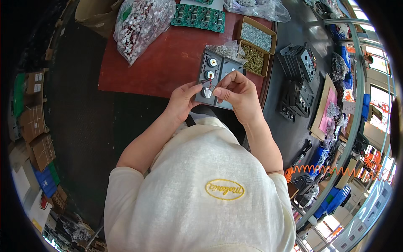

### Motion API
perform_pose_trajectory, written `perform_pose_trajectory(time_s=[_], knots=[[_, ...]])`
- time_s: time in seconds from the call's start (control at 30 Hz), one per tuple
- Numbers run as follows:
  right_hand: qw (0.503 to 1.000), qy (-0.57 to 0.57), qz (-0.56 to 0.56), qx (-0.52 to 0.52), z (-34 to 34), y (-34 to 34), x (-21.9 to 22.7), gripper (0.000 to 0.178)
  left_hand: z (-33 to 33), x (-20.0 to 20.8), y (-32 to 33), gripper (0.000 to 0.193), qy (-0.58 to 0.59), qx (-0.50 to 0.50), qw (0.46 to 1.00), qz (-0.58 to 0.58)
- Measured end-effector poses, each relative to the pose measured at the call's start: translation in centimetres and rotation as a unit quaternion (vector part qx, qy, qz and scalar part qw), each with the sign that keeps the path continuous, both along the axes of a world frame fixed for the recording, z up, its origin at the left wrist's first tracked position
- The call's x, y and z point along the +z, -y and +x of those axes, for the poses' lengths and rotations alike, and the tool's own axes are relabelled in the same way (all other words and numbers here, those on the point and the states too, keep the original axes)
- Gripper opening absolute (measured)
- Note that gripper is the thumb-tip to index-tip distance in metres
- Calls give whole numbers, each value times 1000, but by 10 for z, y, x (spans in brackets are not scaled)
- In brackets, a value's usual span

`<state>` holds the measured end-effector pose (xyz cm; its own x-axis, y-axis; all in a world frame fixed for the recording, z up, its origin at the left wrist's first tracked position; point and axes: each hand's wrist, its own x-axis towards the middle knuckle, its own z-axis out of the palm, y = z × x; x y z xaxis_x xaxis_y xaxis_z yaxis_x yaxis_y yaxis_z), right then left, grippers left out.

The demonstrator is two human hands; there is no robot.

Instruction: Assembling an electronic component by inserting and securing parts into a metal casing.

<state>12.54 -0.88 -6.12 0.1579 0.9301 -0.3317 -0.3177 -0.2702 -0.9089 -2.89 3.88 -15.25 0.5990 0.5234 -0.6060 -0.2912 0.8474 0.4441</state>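
Observation:
A dark grey metal panel [230, 66] lies at the near right part of the red table. Round white fittings [212, 62] run down its left half. From the middle fitting, a short red wire [210, 79] leads toward a white piece [206, 92] at the panel's near left corner. My left hand [183, 101] is closed on the panel's left edge, thumb beside the white piece. Over the panel's near part, my right hand [237, 93] is closed in a pinch, thumb and fingertips close to the wire and white piece. What sits between those fingertips is too small to make out.
Beyond the panel, a cardboard box [253, 59] holds silver and brass-coloured small parts. A clear bag of white connectors [140, 29] and green circuit boards [199, 18] lie on the red table [147, 77]. Several dark metal brackets [298, 98] stand on the dark bench at right.

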Motion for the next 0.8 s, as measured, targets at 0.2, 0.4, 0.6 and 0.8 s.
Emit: perform_pose_trajectory(time_s=[0.2, 0.4, 0.6, 0.8], knots=[[999, -38, -33, -19, 10, -3, -18, 16, -1, 0, 3, 35, -4, -5, 1000, 5], [998, 13, -51, -43, 10, -1, -20, 11, -2, 3, 7, 35, -11, -19, 1000, 12], [991, 78, -86, -64, 5, 4, -19, 10, -4, 11, 7, 35, -3, -37, 999, 17], [968, 217, -85, -90, -8, 12, -26, 12, -4, 18, 7, 31, 7, -31, 999, 10]])
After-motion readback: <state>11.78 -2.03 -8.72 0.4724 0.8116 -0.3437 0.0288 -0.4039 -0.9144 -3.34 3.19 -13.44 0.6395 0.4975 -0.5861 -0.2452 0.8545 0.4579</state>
